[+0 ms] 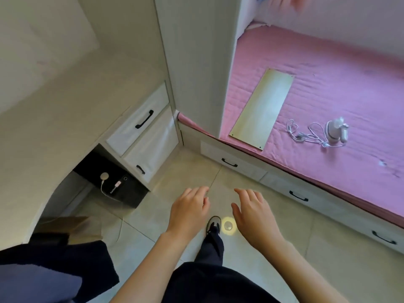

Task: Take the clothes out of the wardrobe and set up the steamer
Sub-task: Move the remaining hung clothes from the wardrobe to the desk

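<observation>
We stand on the tiled floor (pixel 273 226) with both arms out in front of us. Our left hand (pixel 189 209) and right hand (pixel 253 217) hang palm down above the tiles, fingers loosely spread and relaxed, gripping nothing; neither touches anything. We judge they are held ready like this because the first reach has not yet been made.

The steamer (pixel 336 131) lies on the pink bed cover (pixel 328 84), toward the bed's front edge and well apart from our hands, with its white cord (pixel 306 134) coiled loosely just beside it on the side nearer the wardrobe. It looks laid out there so it can be picked up easily once the clothes are out. A pale flat board (pixel 262 110) also rests on the cover, its near end reaching the front edge of the bed, between the steamer and the tall wardrobe panel (pixel 196 62) that rises at the bed's left end (perhaps a pressing surface, though we cannot tell).

No clothes from the wardrobe show on the bed, so we judge the task is at its start. Whether the wardrobe is open we cannot tell from here. White drawers with black handles (pixel 144 122) sit to the left of the panel, shut, and more run under the bed's front edge. A dark bundle of fabric (pixel 54 270) fills the lower left corner of our view.
</observation>
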The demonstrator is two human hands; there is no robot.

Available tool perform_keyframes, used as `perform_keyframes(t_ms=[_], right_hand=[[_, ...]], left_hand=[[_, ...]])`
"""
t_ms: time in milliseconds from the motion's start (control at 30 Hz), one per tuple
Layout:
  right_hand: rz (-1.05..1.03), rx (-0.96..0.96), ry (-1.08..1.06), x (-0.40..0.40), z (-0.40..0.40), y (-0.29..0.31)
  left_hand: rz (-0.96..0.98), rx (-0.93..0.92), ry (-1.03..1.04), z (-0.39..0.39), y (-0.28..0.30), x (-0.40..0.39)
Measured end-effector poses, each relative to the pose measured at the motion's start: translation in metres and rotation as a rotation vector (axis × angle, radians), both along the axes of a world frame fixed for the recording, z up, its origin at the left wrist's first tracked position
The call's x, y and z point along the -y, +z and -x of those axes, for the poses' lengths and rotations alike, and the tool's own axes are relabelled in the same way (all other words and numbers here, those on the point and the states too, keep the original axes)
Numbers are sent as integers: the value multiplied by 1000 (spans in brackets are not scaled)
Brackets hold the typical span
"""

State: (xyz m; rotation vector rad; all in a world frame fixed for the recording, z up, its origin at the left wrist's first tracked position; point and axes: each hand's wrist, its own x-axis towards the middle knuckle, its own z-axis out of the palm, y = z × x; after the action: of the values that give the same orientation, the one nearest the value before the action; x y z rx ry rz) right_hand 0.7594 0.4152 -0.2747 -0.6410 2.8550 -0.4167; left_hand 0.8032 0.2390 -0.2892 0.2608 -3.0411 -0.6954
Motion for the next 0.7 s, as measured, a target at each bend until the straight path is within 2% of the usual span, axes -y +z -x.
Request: perform_keyframes(t_ms=[267, 333, 700], right_hand=[[-30, -65, -43, -3, 82, 7], [-43, -72, -93, -10, 149, 7], [-107, -102, -47, -17, 257, 3]], left_hand=[[46, -14, -100, 92, 13, -1], [92, 12, -167, 167, 10, -1], [206, -63, -234, 269, 14, -8]])
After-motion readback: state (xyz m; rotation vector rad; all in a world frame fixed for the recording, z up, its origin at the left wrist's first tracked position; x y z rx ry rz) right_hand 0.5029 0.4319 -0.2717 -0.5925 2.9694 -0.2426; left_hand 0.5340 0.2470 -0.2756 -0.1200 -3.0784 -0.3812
